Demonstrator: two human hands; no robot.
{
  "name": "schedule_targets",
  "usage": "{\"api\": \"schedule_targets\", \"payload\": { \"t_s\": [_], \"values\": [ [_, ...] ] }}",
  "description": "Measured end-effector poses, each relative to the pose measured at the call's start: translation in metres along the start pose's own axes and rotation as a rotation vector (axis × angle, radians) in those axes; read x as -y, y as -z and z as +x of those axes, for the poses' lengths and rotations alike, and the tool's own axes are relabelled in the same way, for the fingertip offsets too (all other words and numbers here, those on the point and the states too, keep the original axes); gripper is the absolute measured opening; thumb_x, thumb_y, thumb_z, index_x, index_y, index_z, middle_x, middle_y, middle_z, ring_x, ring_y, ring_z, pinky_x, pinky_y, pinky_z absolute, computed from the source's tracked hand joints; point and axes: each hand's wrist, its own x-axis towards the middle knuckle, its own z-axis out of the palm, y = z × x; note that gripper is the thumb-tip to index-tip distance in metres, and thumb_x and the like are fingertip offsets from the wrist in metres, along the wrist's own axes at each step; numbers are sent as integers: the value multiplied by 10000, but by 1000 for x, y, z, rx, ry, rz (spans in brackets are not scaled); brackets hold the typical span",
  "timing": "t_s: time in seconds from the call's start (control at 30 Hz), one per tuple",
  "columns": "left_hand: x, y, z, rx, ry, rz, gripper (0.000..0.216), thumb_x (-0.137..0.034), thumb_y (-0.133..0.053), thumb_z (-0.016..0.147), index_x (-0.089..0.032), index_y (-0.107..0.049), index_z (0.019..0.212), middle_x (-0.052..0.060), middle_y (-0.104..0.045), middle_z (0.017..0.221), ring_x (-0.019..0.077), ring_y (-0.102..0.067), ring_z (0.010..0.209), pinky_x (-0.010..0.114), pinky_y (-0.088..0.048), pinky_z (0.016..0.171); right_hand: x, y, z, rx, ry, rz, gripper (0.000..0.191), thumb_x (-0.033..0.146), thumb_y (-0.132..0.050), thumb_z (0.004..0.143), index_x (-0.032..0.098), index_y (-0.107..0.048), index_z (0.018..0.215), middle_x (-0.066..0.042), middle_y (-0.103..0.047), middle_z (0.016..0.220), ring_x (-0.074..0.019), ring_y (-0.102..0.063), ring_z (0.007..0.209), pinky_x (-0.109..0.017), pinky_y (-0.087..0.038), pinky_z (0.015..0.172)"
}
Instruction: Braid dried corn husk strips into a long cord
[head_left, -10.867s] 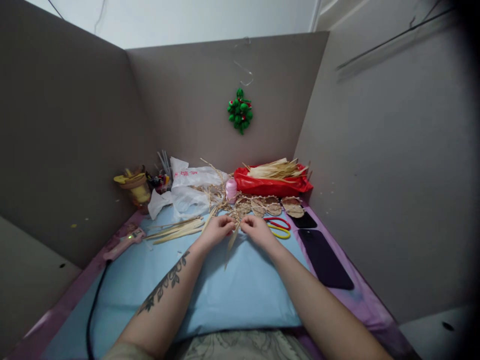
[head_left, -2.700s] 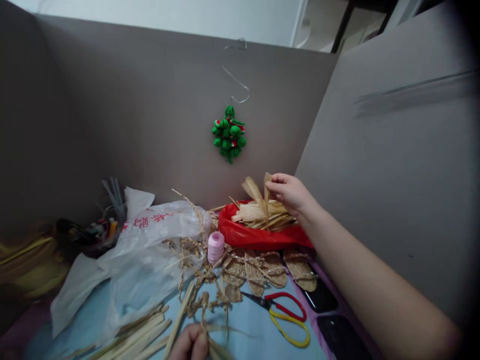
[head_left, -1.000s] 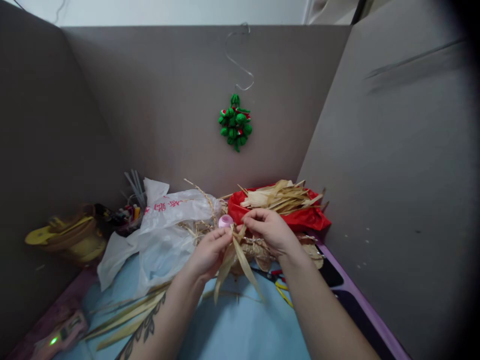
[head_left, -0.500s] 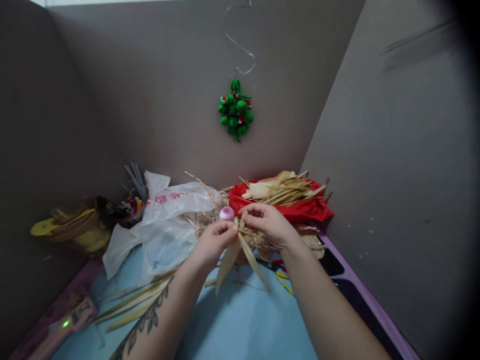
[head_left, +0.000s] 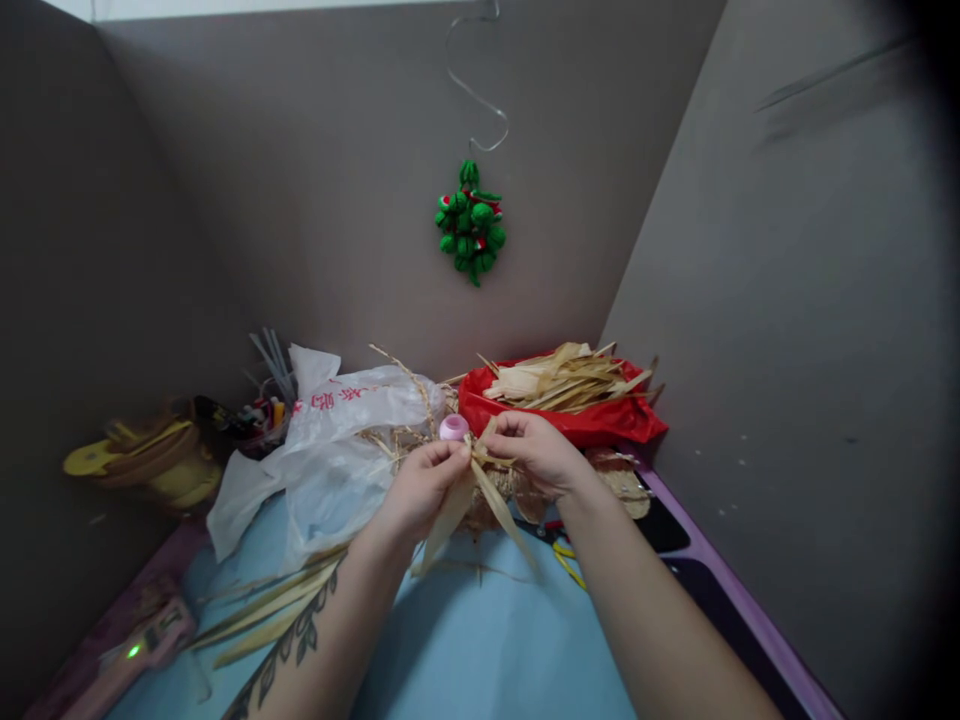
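My left hand [head_left: 420, 485] and my right hand [head_left: 536, 455] meet above the blue cloth [head_left: 465, 650], both pinched on dried straw strips [head_left: 469, 500]. Two long strip ends hang down from the pinch and spread apart. Just behind my fingers stands a pink thread spool [head_left: 454, 428]. Small woven straw pieces [head_left: 615, 482] lie under and to the right of my right hand. A red bag [head_left: 600, 422] heaped with more dried leaves sits behind them.
A white plastic bag [head_left: 330, 440] lies at the left, loose straw strips [head_left: 255, 625] in front of it. A pink glue gun [head_left: 131, 655] with a lit green lamp rests at the near left. Scissors [head_left: 562, 565] peek out under my right arm. Grey partitions wall in three sides; a green ornament [head_left: 471, 222] hangs behind.
My right hand fetched a leaf from the red bag and brought it to my left hand. Over the last second both hands stay pinched together on the strips, shifting slightly.
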Motion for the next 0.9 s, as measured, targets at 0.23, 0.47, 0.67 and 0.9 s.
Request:
{"api": "schedule_targets", "payload": {
  "t_s": [0.23,0.47,0.67,0.9],
  "values": [
    [-1,0,-1,95,75,-151,273,-320,-754,609,-104,-597,666,-7,-556,567,56,-455,477,178,-318,496,-8,-2,2,42,97,206,258,315,-785,579,166,-590,658,14,-611,674,-100,-528,600,-235,-405,600],
    [-2,-5,-3,104,27,-119,269,-330,-749,615,-121,-582,644,-12,-554,601,71,-491,541,192,-370,558,-9,-2,1,21,141,283,283,304,-801,556,181,-560,636,21,-612,659,-100,-538,569,-225,-423,554],
    [-12,0,-3,-118,-215,289,280,-416,-609,725,-141,-573,691,-26,-533,605,78,-444,543,193,-342,541,14,22,-7,-202,204,133,335,253,-815,505,192,-630,777,15,-617,685,-100,-540,596,-220,-432,572],
    [-7,2,-6,-267,-388,740,251,-361,-509,795,-148,-601,700,-13,-537,594,105,-457,560,207,-325,528,34,-6,-30,-90,167,-303,115,255,-657,688,176,-676,770,-18,-657,729,-134,-579,654,-260,-447,624]
  ]
}}
